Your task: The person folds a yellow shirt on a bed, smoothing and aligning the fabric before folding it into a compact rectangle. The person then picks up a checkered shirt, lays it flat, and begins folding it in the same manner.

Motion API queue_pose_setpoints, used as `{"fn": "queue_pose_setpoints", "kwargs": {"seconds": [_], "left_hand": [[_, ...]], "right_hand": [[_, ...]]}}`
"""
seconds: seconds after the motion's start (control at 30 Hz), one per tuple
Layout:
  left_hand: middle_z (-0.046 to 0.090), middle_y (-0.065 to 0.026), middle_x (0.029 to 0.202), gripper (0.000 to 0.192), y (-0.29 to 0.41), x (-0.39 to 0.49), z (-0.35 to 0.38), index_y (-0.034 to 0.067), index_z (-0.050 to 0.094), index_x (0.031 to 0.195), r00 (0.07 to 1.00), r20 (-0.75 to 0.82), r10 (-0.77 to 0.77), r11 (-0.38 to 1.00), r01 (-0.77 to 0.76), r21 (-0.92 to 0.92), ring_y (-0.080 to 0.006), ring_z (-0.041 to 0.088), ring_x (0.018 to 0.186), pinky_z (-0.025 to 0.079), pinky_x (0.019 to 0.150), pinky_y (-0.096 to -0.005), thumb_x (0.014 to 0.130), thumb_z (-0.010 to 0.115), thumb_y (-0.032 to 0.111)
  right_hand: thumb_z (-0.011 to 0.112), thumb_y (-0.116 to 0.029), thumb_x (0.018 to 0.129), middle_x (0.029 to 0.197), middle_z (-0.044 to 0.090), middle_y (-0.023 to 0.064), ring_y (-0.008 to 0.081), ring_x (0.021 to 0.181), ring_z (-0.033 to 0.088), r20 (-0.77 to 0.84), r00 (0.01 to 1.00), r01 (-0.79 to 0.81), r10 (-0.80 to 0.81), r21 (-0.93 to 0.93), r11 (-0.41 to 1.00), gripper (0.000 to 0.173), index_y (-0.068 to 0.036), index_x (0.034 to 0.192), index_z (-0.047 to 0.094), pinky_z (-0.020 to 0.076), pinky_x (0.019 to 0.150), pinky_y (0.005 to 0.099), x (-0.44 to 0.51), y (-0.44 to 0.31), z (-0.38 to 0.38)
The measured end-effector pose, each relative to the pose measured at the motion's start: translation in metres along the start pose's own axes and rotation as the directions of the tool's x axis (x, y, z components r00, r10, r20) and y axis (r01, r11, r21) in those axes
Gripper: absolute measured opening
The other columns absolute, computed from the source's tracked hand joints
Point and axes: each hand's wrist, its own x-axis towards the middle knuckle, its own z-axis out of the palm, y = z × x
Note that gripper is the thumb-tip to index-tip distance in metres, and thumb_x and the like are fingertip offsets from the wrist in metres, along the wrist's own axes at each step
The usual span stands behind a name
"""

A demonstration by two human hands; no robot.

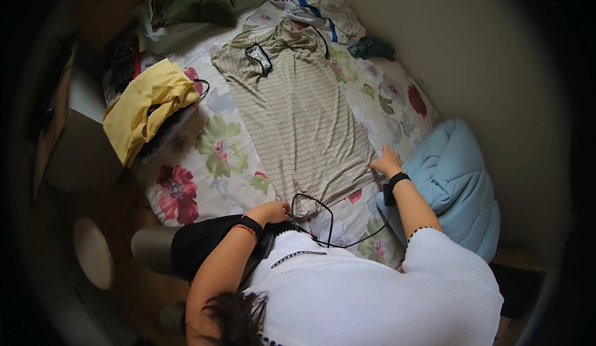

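A beige striped short-sleeved garment (302, 122) lies spread on a bed, its neck end away from me and its hem near me. Wrinkles run across its body, and dark trim edges the sleeve openings. At the hem's near left corner, my left hand (274, 212) has its fingers curled in on the fabric; the fingertips are partly hidden. My right hand (387, 162) is at the lower right corner, thumb touching the fabric edge and fingers partly spread. Whether it pinches the cloth is unclear. A black cable (331, 220) loops between my body and the hem.
The floral bedsheet (223, 148) lies beneath. A light blue comforter (447, 187) is bunched right, beside the wall (442, 34). Yellow cloth (149, 103) lies left; a green pillow (195, 1), white-and-blue cloth (321, 10) and dark green cloth (371, 48) lie farther back. A stool (93, 253) stands lower left.
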Motion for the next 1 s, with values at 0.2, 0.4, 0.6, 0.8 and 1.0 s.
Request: {"fn": "queue_pose_setpoints", "kwargs": {"seconds": [0.2, 0.4, 0.6, 0.8, 1.0], "left_hand": [[0.07, -0.0148, 0.114, 0.041, -0.01, -0.001, -0.013, 0.011, 0.068, 0.116, 0.999, -0.05, 0.013, 0.996, -0.017, -0.091, -0.0307, 0.065, 0.106, 0.05, 0.091, -0.0388, 0.082, 0.073, 0.033], [0.073, -0.0112, 0.089, 0.031, -0.022, -0.007, -0.02, 0.005, 0.068, 0.11, 0.994, -0.093, -0.049, 0.925, 0.01, -0.379, -0.0217, 0.069, 0.08, 0.054, 0.073, -0.034, 0.086, 0.071, 0.025], [0.073, -0.0106, 0.085, 0.027, -0.026, -0.017, -0.019, 0.004, 0.07, 0.104, 0.988, -0.153, -0.024, 0.939, -0.03, -0.343, -0.0205, 0.069, 0.076, 0.054, 0.07, -0.0339, 0.086, 0.07, 0.023], [0.073, -0.0098, 0.091, 0.028, -0.032, -0.02, -0.019, 0.004, 0.069, 0.11, 0.986, -0.165, -0.035, 0.939, -0.025, -0.343, -0.0188, 0.069, 0.079, 0.055, 0.072, -0.0315, 0.089, 0.066, 0.021], [0.073, -0.0093, 0.092, 0.028, -0.033, -0.023, -0.024, 0.003, 0.068, 0.113, 0.986, -0.16, -0.053, 0.925, -0.012, -0.379, -0.0174, 0.068, 0.08, 0.055, 0.072, -0.0302, 0.09, 0.065, 0.02]], "right_hand": [[0.077, -0.02, 0.065, 0.073, 0.069, 0.0174, 0.0292, 0.067, 0.068, 0.641, 0.746, -0.51, 0.182, 0.373, 0.775, 0.029, 0.006, 0.075, 0.069, 0.0525, 0.064, 0.0385, 0.011, 0.021, 0.021], [0.069, -0.014, 0.074, 0.099, 0.071, 0.0237, 0.0388, 0.093, 0.069, 0.609, 0.759, -0.191, 0.229, -0.127, 0.973, 0.024, 0.004, 0.088, 0.072, 0.0551, 0.078, 0.0432, 0.009, 0.028, -0.004], [0.073, -0.017, 0.075, 0.106, 0.07, 0.0244, 0.0398, 0.095, 0.068, 0.826, 0.466, -0.096, 0.317, -0.309, 0.946, 0.03, 0.005, 0.096, 0.073, 0.055, 0.081, 0.0448, 0.014, 0.026, -0.006], [0.072, -0.025, 0.07, 0.089, 0.071, 0.0216, 0.0356, 0.082, 0.068, 0.731, 0.648, -0.29, 0.214, -0.023, 0.957, 0.029, 0.0, 0.082, 0.073, 0.0544, 0.071, 0.0437, 0.01, 0.031, 0.005], [0.065, -0.019, 0.07, 0.077, 0.068, 0.0178, 0.0401, 0.071, 0.064, 0.288, 0.956, -0.115, 0.05, 0.213, 0.97, 0.017, -0.005, 0.08, 0.068, 0.0516, 0.066, 0.0485, -0.009, -0.014, -0.037]]}}
